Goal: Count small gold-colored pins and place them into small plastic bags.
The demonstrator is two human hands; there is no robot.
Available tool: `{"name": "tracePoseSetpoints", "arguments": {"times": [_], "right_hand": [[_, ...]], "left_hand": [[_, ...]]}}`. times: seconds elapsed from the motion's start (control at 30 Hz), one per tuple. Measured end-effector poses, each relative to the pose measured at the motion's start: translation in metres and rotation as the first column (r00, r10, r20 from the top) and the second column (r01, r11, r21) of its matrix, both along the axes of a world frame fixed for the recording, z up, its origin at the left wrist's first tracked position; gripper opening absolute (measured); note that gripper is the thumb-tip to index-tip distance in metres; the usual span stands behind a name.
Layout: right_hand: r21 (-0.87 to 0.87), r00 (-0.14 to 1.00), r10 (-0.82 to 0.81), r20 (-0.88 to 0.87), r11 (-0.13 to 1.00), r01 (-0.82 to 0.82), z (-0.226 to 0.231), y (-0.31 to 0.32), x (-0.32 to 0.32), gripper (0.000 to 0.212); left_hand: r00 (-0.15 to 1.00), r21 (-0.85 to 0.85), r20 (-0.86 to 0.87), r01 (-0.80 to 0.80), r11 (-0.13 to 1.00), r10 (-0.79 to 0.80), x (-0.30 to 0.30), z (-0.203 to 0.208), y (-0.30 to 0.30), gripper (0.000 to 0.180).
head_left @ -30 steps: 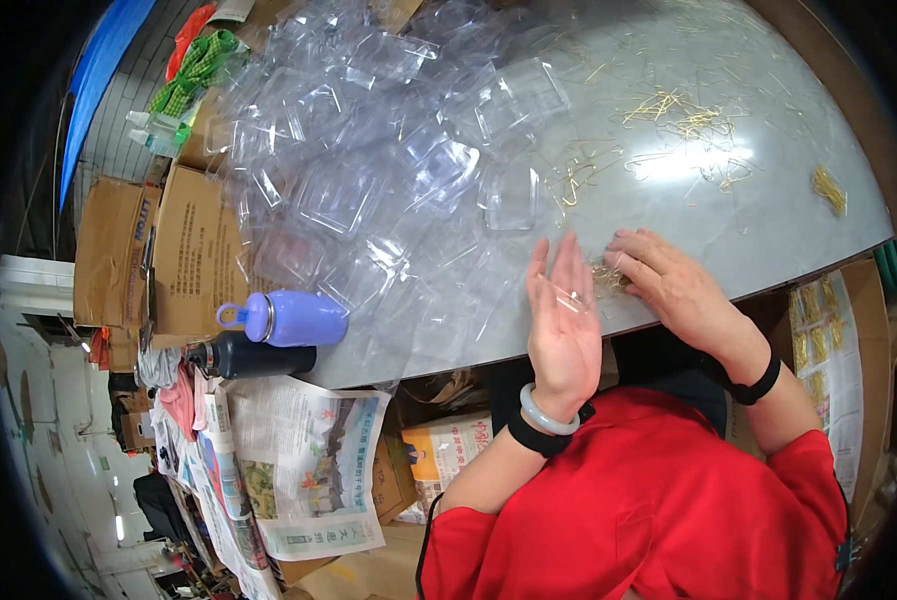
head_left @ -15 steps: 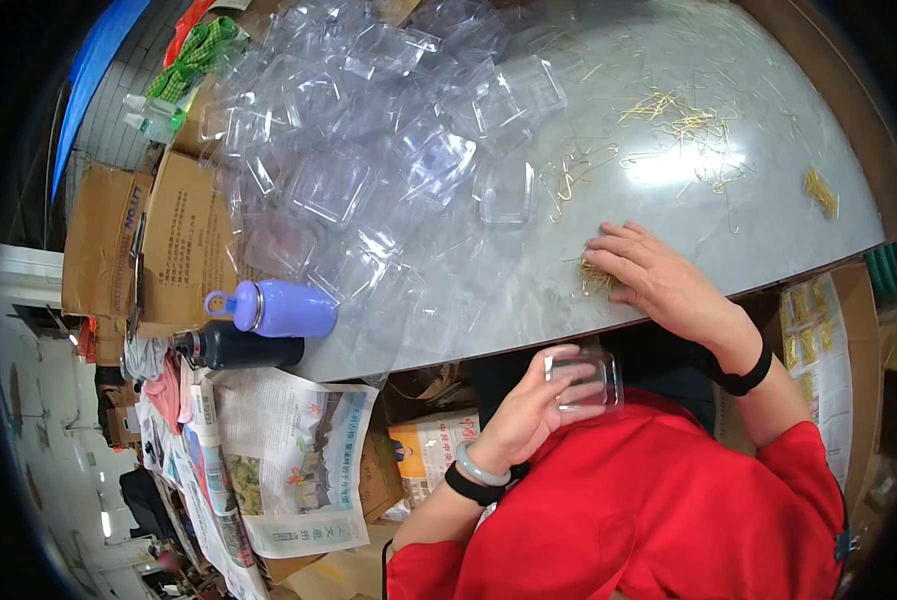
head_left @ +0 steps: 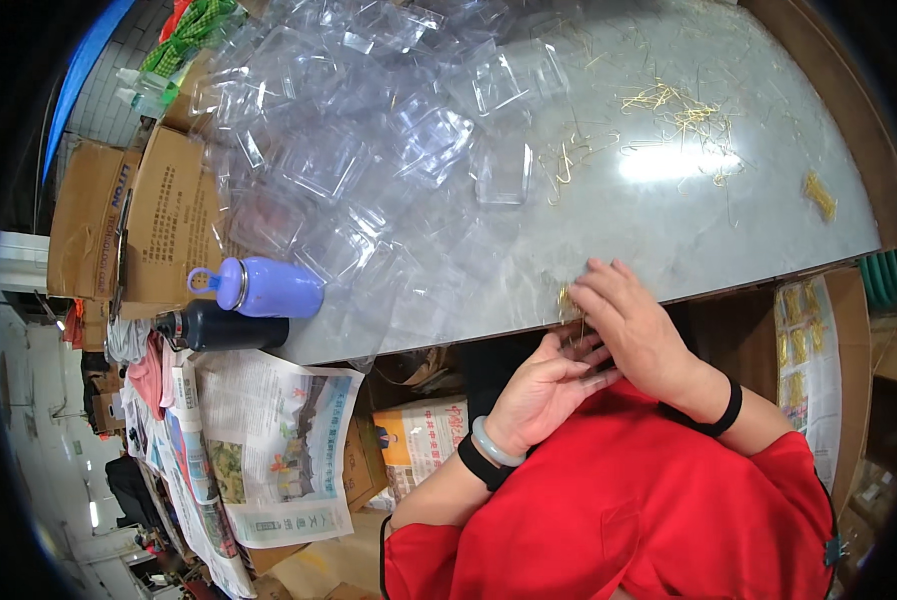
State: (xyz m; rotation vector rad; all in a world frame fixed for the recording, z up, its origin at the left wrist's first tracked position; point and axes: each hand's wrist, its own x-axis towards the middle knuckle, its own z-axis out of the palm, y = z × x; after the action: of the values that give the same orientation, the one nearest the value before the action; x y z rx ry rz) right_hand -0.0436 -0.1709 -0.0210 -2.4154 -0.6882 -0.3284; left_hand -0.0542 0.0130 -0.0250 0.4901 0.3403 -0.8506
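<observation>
My right hand [head_left: 629, 325] reaches over the table's front edge with its fingers stretched out and slightly bent. Beside its fingertips is a small bunch of thin gold wire hooks [head_left: 567, 298], some of it hidden by the fingers. Just below, my left hand [head_left: 549, 390] is palm up, its fingers under the right hand. The clear plastic box it carried a moment before is now almost wholly covered by both hands. Farther back on the table, more gold hooks [head_left: 691, 112] lie loosely scattered, and a tight gold bundle [head_left: 820, 196] is near the right edge.
A large heap of clear plastic boxes [head_left: 319, 160] covers the table's left half. A purple bottle [head_left: 279, 288] and a black bottle [head_left: 234, 326] lie at the near left corner. Cardboard boxes [head_left: 174, 220] stand beyond. Newspaper [head_left: 279, 450] hangs below the table's edge.
My right hand has drawn toward me and left to the table's edge, the gold hooks shifting with it. My left hand has risen slightly to meet it, and the clear box went out of sight.
</observation>
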Motion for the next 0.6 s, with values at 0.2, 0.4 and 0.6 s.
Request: {"name": "tracePoseSetpoints", "arguments": {"times": [0.2,0.4,0.6], "right_hand": [[0.120,0.951,0.297,-0.090,0.951,-0.285,-0.006,-0.018,-0.023,0.043],[0.211,0.939,0.343,-0.020,0.920,-0.332,0.006,-0.027,-0.022,0.042],[0.318,0.985,0.126,0.119,0.935,-0.158,-0.001,-0.032,0.026,0.039]], "left_hand": [[0.986,0.019,0.124,0.107,0.994,-0.108,-0.005,-0.002,0.012,0.063],[0.876,0.201,0.444,0.109,0.974,-0.189,-0.010,0.017,0.007,0.058],[0.630,0.494,0.710,-0.128,0.860,-0.315,0.045,0.020,-0.022,0.057]]}}
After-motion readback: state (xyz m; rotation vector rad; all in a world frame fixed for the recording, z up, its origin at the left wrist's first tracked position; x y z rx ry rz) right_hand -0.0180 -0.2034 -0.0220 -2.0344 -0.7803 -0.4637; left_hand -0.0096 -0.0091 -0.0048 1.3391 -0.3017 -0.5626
